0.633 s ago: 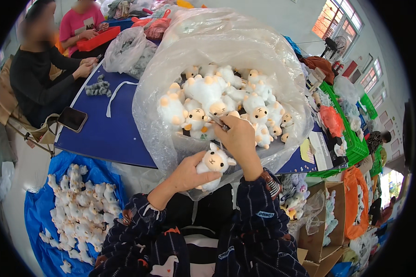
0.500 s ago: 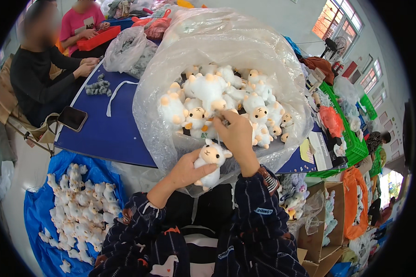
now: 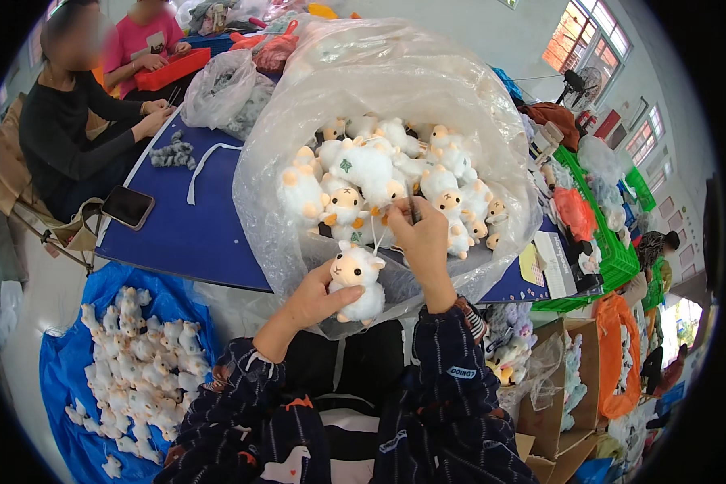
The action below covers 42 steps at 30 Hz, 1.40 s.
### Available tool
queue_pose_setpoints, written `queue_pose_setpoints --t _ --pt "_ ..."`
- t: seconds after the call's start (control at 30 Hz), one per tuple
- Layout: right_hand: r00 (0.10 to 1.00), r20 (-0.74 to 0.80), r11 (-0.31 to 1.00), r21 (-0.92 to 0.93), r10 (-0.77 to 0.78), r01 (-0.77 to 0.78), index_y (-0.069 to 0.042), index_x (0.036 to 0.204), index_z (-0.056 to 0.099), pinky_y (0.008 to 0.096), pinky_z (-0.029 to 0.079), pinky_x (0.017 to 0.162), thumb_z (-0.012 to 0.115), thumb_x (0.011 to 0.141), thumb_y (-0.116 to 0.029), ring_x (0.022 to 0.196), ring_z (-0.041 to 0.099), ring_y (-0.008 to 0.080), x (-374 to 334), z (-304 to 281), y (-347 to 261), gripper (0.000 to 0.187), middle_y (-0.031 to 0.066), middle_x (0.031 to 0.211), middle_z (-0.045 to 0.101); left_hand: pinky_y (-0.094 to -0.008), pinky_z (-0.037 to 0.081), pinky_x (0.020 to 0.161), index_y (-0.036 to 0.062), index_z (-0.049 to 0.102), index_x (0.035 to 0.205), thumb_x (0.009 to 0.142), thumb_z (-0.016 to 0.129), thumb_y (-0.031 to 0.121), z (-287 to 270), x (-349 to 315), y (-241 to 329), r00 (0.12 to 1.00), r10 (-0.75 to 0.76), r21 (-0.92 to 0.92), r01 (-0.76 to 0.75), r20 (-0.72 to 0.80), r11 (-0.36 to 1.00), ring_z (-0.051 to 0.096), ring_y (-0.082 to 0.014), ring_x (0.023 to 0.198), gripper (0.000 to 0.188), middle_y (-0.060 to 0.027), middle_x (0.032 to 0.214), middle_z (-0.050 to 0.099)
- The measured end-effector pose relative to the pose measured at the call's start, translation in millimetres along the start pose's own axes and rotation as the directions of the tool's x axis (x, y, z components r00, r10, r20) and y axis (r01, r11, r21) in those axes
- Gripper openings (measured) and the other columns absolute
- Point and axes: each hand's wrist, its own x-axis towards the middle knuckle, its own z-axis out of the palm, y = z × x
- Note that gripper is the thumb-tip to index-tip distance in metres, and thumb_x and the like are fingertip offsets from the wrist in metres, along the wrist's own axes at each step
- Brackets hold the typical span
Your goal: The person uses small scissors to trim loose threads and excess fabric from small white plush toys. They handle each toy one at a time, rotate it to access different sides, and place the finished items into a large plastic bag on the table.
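Note:
A white plush sheep (image 3: 363,297) with a cream face sits upright in my left hand (image 3: 315,300), whose thumb crosses its lower front. Above and to its right, my right hand (image 3: 424,244) is closed around a slim dark tool (image 3: 415,208), its exact kind not clear. A thin white cord (image 3: 377,235) rises from the sheep's head toward my right fingertips. Just beyond both hands, a big clear plastic bag (image 3: 258,165) gapes open with many similar plush sheep (image 3: 365,168) piled inside.
The bag rests on a blue table (image 3: 194,250) with a phone (image 3: 127,207) and white strip (image 3: 202,167). More plush toys (image 3: 141,367) fill a blue sack (image 3: 60,379) at lower left. Two people sit at far left. A cardboard box (image 3: 582,379) and green crates (image 3: 619,270) stand right.
The held sheep has turned to face left, and the cord above its head is now visible, drawn upward. My right hand has shifted slightly right. One sheep in the bag has moved.

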Motion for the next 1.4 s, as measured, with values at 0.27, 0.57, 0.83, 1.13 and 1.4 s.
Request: queue_pose_setpoints --t 0.27,0.57,0.83,1.13,1.4 --pt "0.982 -0.079 0.954 -0.259 -0.174 0.148 -0.004 0.095 0.059 0.0326 0.047 0.056 0.060 0.076 -0.009 0.061 0.061 0.0254 -3.0 -2.1 5.1 0.020 0.0153 0.071 0.062 -0.0293 0.043 0.084 0.0022 0.049 0.119 0.077 0.067 0.020 3.4 -5.4 8.1 0.996 0.048 0.093 -0.054 0.070 0.994 0.053 -0.0133 0.095 0.049 -0.0054 0.105 0.057" --pt "0.998 -0.019 0.999 -0.005 -0.053 0.052 0.000 0.091 0.062 0.0272 0.046 0.058 0.066 0.075 -0.012 0.066 0.059 0.0147 -19.8 -22.9 -7.0 0.021 0.0093 0.075 0.063 -0.0288 0.046 0.080 0.0028 0.051 0.115 0.074 0.070 0.012 11.8 -6.7 2.6 0.998 0.021 -0.010 -0.022 -0.065 1.000 0.056 -0.0132 0.090 0.047 -0.0046 0.100 0.059" --pt "0.971 0.115 0.968 0.164 -0.210 0.190 -0.003 0.102 0.059 0.0282 0.048 0.062 0.069 0.075 -0.016 0.071 0.059 0.0184 -90.9 -12.7 -47.4 0.031 0.0086 0.080 0.059 -0.0288 0.047 0.079 0.0004 0.050 0.112 0.069 0.072 0.006 4.8 -18.0 -2.4 0.904 0.242 0.220 -0.172 -0.351 0.960 0.058 -0.0154 0.090 0.049 -0.0079 0.103 0.059" --pt "0.994 0.096 0.924 0.382 -0.057 0.016 0.001 0.106 0.057 0.0265 0.044 0.063 0.064 0.081 -0.019 0.072 0.055 0.0147 -90.5 -11.5 -24.8 0.033 0.0091 0.083 0.058 -0.0303 0.043 0.081 -0.0013 0.048 0.114 0.077 0.067 0.017 14.8 -12.7 11.5 0.943 0.269 0.516 -0.133 -0.198 0.846 0.054 -0.0184 0.095 0.046 -0.0110 0.107 0.054" --pt "0.974 0.189 0.884 0.426 0.122 -0.194 -0.002 0.106 0.058 0.0243 0.046 0.067 0.063 0.081 -0.015 0.082 0.056 0.0099 -95.4 -10.1 -32.3 0.029 0.0054 0.097 0.059 -0.0315 0.044 0.083 -0.0021 0.054 0.110 0.079 0.063 0.014 6.4 -20.3 -1.0 0.927 0.331 0.502 -0.205 -0.176 0.840 0.056 -0.0191 0.098 0.037 -0.0119 0.107 0.059"
